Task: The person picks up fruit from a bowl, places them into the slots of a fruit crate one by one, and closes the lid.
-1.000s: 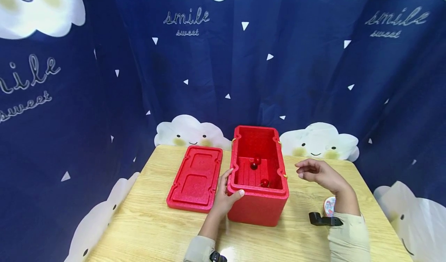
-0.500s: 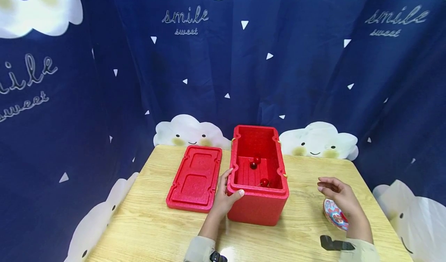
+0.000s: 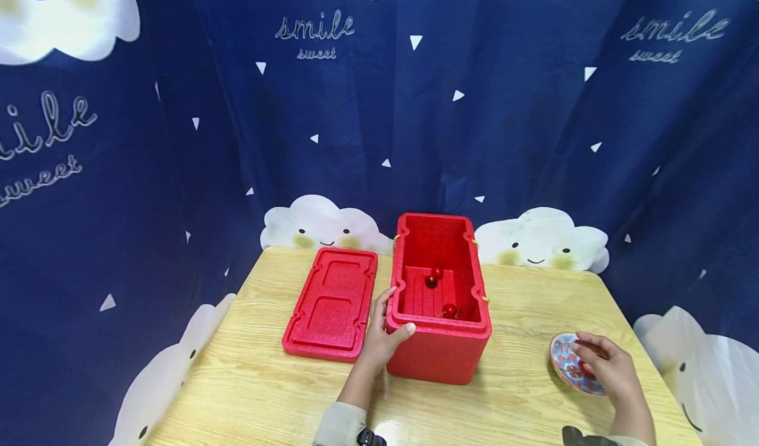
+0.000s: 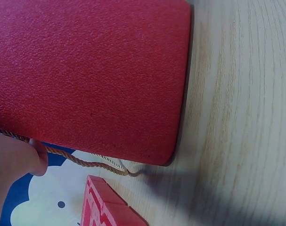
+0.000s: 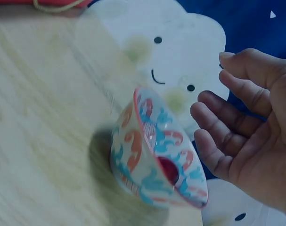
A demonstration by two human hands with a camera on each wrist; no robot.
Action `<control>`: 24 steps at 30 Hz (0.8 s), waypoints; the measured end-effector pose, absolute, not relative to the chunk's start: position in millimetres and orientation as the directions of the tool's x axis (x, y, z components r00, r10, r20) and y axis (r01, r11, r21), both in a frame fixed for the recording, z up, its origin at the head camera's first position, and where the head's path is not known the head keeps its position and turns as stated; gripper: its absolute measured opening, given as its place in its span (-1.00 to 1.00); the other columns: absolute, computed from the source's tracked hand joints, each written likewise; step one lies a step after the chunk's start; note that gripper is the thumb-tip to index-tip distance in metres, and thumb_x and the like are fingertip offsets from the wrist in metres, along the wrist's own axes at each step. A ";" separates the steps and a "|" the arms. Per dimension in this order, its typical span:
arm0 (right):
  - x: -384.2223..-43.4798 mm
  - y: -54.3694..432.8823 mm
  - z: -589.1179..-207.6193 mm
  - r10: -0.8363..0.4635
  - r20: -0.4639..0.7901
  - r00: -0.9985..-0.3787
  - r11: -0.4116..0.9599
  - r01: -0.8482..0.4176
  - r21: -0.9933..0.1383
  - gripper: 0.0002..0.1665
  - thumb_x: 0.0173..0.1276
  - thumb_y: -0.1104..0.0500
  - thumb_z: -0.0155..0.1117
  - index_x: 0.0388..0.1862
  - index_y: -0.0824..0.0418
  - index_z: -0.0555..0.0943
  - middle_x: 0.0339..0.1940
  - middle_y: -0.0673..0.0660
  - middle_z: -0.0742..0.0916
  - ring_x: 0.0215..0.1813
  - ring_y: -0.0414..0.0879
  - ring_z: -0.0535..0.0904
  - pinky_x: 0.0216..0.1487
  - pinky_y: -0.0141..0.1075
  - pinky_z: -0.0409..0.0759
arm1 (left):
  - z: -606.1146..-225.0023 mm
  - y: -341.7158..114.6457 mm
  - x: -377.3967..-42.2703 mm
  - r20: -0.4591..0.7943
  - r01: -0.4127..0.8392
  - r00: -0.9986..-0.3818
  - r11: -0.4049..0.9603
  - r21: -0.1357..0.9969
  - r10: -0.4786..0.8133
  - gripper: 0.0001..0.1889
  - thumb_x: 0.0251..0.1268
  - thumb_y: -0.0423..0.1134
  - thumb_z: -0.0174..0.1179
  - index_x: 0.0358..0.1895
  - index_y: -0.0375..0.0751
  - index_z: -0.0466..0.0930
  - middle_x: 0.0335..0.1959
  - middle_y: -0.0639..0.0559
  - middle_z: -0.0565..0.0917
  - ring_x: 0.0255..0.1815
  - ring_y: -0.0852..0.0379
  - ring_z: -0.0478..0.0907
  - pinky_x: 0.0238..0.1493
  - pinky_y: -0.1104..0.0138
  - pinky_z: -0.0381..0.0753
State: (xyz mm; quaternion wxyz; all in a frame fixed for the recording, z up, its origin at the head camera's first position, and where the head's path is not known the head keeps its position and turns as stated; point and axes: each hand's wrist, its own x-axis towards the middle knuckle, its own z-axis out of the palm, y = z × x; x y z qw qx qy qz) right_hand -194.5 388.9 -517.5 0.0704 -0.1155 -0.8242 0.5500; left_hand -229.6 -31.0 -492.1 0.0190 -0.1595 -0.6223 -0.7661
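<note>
My left hand [image 3: 378,348] grips the near left corner of an open red foam box [image 3: 439,357], thumb on its front wall, fingers along its side. Inside the box lie a dark cherry [image 3: 431,281], a red cherry [image 3: 437,272] behind it and another red cherry [image 3: 450,311] near the front. At the right, my right hand [image 3: 613,370] hovers over a small patterned bowl [image 3: 560,357]. Its fingers are loosely bent with nothing between them in the right wrist view. One red cherry [image 5: 168,170] shows in the bowl there.
The box's red lid [image 3: 332,301] lies flat on the wooden table [image 3: 237,380], left of the box. A twisted rope handle [image 4: 86,163] runs along the box's side, by my left fingers. A dark blue curtain [image 3: 356,116] with clouds hangs behind.
My right hand has moved right and toward me, from beside the box to over the bowl, which now shows more fully. The left hand and the box have stayed put.
</note>
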 end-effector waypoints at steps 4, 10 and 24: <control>-193.8 399.5 -528.5 0.307 -0.029 -0.951 0.429 0.165 -0.888 -0.49 0.26 -0.01 0.28 0.07 0.29 0.50 -0.29 -0.16 0.64 -0.32 -0.44 0.49 -0.34 -0.39 0.55 | -492.6 -31.5 -229.8 0.258 0.217 -0.951 -0.225 0.950 0.171 -0.17 0.01 -0.36 0.27 0.39 -0.14 0.05 0.22 -0.14 0.27 0.13 -0.01 0.39 0.04 0.25 0.46; -206.8 436.2 -570.1 0.351 -0.044 -0.935 0.461 0.213 -0.862 -0.40 0.19 -0.01 0.35 0.07 0.35 0.47 -0.35 -0.20 0.62 -0.33 -0.43 0.44 -0.47 -0.33 0.51 | -491.4 -31.6 -229.7 0.263 0.223 -0.949 -0.218 0.950 0.174 -0.18 0.03 -0.36 0.26 0.40 -0.15 0.04 0.26 -0.36 0.21 0.12 -0.04 0.38 0.02 0.26 0.47; -213.4 420.8 -562.3 0.306 -0.102 -0.946 0.539 0.261 -0.801 -0.29 0.23 0.04 0.28 0.15 0.53 0.33 -0.12 0.37 0.59 -0.28 -0.17 0.52 -0.37 -0.28 0.53 | -488.1 -32.4 -227.2 0.251 0.218 -0.953 -0.189 0.957 0.169 -0.19 0.03 -0.37 0.26 0.39 -0.13 0.07 0.27 -0.22 0.22 0.14 -0.03 0.36 0.04 0.27 0.45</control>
